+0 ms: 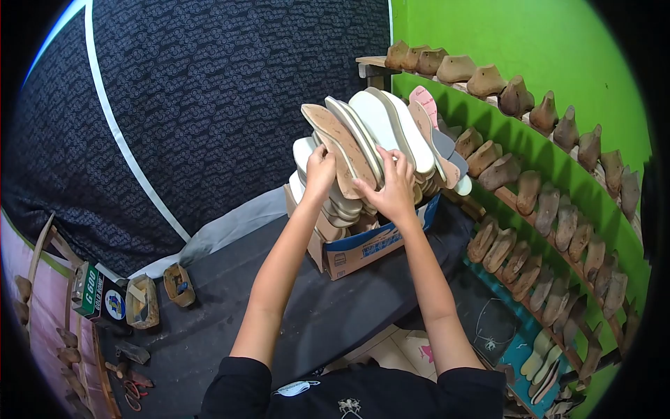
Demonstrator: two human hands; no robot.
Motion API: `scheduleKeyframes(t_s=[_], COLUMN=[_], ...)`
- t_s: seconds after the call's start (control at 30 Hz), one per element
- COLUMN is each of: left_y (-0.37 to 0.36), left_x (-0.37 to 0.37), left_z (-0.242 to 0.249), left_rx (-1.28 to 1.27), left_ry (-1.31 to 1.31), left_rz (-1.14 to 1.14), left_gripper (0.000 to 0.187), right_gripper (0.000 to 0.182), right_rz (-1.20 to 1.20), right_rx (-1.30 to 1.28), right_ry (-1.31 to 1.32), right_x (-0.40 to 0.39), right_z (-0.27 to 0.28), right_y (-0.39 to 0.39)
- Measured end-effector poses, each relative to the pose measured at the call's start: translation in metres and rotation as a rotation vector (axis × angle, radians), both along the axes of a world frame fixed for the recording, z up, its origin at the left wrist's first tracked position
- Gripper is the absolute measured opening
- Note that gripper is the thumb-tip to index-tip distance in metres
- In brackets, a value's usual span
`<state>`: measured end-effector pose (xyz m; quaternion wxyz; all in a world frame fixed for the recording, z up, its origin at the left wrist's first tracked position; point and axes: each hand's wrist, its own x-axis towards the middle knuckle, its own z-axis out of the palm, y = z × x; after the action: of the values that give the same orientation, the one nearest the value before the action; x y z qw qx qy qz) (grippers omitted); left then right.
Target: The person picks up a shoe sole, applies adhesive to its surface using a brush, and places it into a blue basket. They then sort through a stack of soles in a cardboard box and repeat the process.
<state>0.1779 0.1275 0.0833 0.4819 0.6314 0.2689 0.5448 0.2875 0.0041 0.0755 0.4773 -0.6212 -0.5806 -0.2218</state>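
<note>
A cardboard box (364,253) with a blue printed band is packed with shoe insoles standing on edge. My left hand (321,173) is closed on the left edge of a tan insole (342,145), which leans at the front left of the stack. My right hand (393,188) has its thumb against the lower right of that insole, and its fingers reach over the white insoles (377,119) behind it. More tan insoles (423,129) and a pink one (423,100) stand toward the right side of the box.
Wooden shoe lasts (516,96) line several racks along the green wall. On the dark table (209,328) are a green tin (98,297), two small containers (143,307) and scissors (132,396). More insoles (541,366) lie on a teal surface at the lower right.
</note>
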Motion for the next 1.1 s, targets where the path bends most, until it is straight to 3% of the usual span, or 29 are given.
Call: scheduleKeyframes(t_s=[0.1,0.33,0.57,0.63,0.7,0.8,0.9,0.93,1.1], left_y=[-0.005,-0.018,-0.020,-0.016,-0.002,0.002,0.004,0.003,0.005], left_x=[-0.008,-0.045,-0.079,-0.073,-0.057,-0.048,-0.038,-0.030,-0.019], left_z=[0.008,0.039,0.020,0.009,-0.004,-0.001,0.004,0.007,0.002], left_rx=[-0.081,-0.179,-0.232,-0.450,-0.507,-0.545,-0.575,-0.586,-0.560], left_ry=[-0.067,0.162,-0.003,-0.056,-0.120,-0.300,-0.307,-0.425,-0.417], left_rz=[-0.045,-0.076,-0.142,-0.184,-0.222,-0.652,-0.675,-0.754,-0.684], left_gripper=[0.029,0.029,0.038,0.037,0.045,0.061,0.062,0.062,0.064], right_gripper=[0.067,0.066,0.068,0.067,0.066,0.065,0.066,0.067,0.068], right_rz=[-0.019,-0.127,-0.133,-0.134,-0.161,-0.163,-0.182,-0.191,-0.188], right_rx=[0.003,0.014,-0.049,-0.051,-0.042,-0.030,-0.024,-0.030,-0.042], right_ry=[-0.003,0.080,0.131,0.126,0.119,0.107,0.103,0.102,0.104], right_x=[0.001,-0.001,-0.005,-0.007,-0.009,-0.009,-0.007,-0.007,-0.005], right_z=[-0.003,-0.007,-0.008,-0.008,-0.008,-0.010,-0.009,-0.008,-0.006], right_y=[0.004,0.015,0.020,0.021,0.022,0.024,0.024,0.024,0.022])
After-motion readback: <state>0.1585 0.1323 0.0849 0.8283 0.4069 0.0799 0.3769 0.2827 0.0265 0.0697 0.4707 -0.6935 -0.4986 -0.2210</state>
